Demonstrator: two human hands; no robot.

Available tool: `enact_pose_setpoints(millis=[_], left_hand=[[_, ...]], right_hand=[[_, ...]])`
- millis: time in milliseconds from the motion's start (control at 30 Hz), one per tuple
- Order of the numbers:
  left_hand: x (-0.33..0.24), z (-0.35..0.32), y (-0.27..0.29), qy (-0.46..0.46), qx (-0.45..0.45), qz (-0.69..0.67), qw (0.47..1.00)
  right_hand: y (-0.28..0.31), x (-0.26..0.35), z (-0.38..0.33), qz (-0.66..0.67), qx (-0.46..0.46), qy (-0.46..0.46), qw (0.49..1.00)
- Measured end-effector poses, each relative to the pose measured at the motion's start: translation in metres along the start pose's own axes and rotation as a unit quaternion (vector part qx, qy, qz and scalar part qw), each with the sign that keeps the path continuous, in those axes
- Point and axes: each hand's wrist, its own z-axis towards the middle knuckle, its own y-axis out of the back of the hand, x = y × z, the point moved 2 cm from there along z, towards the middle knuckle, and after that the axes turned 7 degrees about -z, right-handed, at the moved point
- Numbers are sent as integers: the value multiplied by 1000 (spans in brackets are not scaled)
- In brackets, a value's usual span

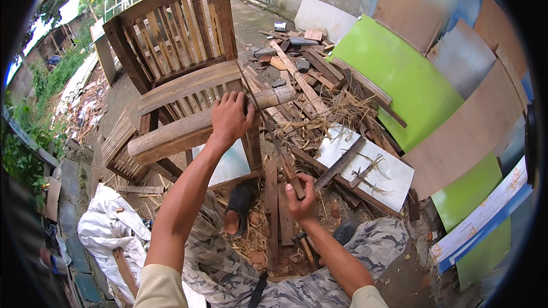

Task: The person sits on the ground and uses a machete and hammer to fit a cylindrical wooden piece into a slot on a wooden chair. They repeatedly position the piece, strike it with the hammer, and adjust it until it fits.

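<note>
Left hand [230, 118] lies palm-down on the thick rounded front rail [188, 131] of a wooden slatted chair [177, 40], its fingers curled over the top of the rail where it meets the chair's corner post, pressing on it rather than pinching anything. The chair stands tilted on the ground a little ahead of the person, its slatted back toward the upper left of the head view.

Right hand [302, 197] is lower and nearer the body, closed in a fist around the wooden handle of a long, thin tool [274, 137]. The tool's dark shaft runs up and to the left from that fist and reaches the chair's corner just beside the left hand; its tip is hidden there and I cannot tell what kind of tool it is.

Below the hands the person's legs in camouflage trousers [354, 245] are bent, with a dark sandal [241, 201] on the foot beside loose planks and wood shavings on the dirt ground.

Right of the chair lies a heap of scrap wood [308, 63] mixed with dry straw, and a white board [377, 165] with sticks lying on it. Green panels [405, 80] and brown sheets lean against the wall farther right. At lower left sits a crumpled white sack [108, 225].
</note>
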Motion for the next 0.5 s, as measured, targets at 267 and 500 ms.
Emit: enact_pose_setpoints(millis=[267, 500], left_hand=[[-11, -6, -5, 5, -1, 43, 999], [-4, -8, -13, -30, -16, 58, 998]], right_hand=[[-22, -10, 9, -13, 45, -49, 998], [-31, -21, 11, -42, 49, 19, 998]])
